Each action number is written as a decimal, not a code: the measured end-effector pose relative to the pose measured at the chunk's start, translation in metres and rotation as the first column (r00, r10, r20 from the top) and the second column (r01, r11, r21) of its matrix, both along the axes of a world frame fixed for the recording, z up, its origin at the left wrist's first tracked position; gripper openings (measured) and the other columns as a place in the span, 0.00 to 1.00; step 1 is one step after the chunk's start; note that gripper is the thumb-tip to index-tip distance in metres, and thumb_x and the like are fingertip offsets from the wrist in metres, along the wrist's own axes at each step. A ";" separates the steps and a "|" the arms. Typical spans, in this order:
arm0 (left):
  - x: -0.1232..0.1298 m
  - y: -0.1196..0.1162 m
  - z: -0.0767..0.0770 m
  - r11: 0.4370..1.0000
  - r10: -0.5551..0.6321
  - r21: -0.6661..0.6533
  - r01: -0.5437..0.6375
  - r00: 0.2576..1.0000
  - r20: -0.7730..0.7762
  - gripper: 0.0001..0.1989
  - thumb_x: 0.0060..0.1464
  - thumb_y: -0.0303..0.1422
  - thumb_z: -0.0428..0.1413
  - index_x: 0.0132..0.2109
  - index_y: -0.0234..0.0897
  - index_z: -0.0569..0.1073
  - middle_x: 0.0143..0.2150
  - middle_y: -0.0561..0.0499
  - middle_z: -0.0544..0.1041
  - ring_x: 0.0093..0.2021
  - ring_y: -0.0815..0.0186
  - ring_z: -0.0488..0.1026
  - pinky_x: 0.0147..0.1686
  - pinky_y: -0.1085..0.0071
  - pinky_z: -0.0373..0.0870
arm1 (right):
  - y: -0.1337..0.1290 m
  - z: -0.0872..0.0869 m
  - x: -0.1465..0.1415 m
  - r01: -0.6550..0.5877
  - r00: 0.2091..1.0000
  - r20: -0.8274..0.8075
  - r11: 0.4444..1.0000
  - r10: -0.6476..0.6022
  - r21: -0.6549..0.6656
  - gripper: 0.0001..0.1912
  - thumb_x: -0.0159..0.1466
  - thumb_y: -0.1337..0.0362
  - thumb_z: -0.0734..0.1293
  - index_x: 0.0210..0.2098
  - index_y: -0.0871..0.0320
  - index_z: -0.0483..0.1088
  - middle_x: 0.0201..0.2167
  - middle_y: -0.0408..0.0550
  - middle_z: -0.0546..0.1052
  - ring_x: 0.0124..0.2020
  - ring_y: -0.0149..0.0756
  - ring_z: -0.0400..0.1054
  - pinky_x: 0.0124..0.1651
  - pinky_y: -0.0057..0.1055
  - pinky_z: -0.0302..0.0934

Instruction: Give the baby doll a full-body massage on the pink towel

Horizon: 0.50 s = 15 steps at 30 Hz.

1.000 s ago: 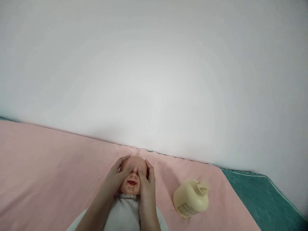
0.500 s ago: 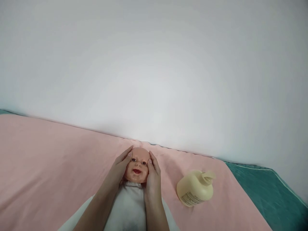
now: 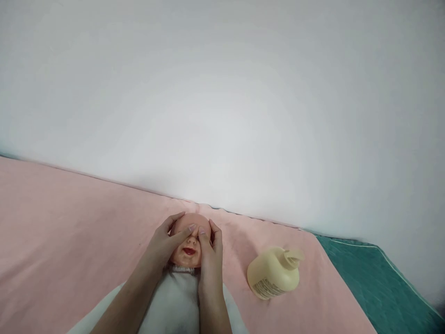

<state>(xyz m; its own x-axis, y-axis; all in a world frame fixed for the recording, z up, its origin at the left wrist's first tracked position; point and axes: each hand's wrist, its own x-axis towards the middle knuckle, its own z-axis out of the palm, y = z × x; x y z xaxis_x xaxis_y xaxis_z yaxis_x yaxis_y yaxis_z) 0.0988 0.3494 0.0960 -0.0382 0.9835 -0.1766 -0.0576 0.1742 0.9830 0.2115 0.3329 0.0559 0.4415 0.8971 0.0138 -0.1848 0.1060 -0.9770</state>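
A baby doll [image 3: 189, 259] in a white outfit lies on its back, its head pointing away from me. My left hand [image 3: 166, 239] cups the left side of the doll's head, its thumb laid across the brow and eye. On the other side, my right hand [image 3: 212, 250] wraps around the head with its thumb over the other eye. Both thumb tips nearly meet above the nose. The doll's red mouth shows between my hands, while its eyes are covered by my thumbs.
A pale yellow pump bottle [image 3: 273, 273] stands to the right of the doll. Pink cloth [image 3: 86, 222] covers the surface, with a green sheet [image 3: 368, 273] showing at the right. Behind the cloth rises a plain white wall [image 3: 222, 102].
Both my thumbs have moved inward from the sides of the doll's head to the brow, covering the eyes. The whole scene has shifted slightly left in view.
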 end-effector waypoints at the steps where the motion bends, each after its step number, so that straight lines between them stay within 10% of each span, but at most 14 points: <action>1: 0.000 0.000 0.001 1.000 0.002 -0.002 -0.002 1.000 0.003 0.29 0.46 0.40 0.62 0.55 0.37 0.68 0.51 0.41 0.74 0.50 0.55 0.73 0.45 0.66 0.72 | -0.001 0.001 0.000 -0.004 1.000 0.000 1.000 0.004 -0.002 0.27 0.55 0.51 0.69 0.51 0.55 0.67 0.53 0.49 0.71 0.55 0.43 0.64 0.55 0.35 0.60; 15: 0.003 0.008 -0.024 0.998 0.011 0.050 -0.023 0.971 0.237 0.28 0.50 0.48 0.58 0.55 0.39 0.69 0.56 0.43 0.72 0.54 0.55 0.71 0.50 0.64 0.70 | 0.001 -0.004 0.006 -0.023 0.998 -0.063 0.999 0.025 0.030 0.24 0.58 0.51 0.65 0.50 0.53 0.71 0.54 0.47 0.71 0.55 0.43 0.63 0.55 0.35 0.59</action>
<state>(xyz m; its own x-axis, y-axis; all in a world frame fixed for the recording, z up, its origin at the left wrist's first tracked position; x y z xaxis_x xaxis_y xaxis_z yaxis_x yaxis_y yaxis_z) 0.1015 0.3577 0.0722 -0.0182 0.9912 -0.1313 -0.2924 0.1203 0.9487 0.2172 0.3343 0.0516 0.4207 0.9071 0.0130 -0.2486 0.1291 -0.9600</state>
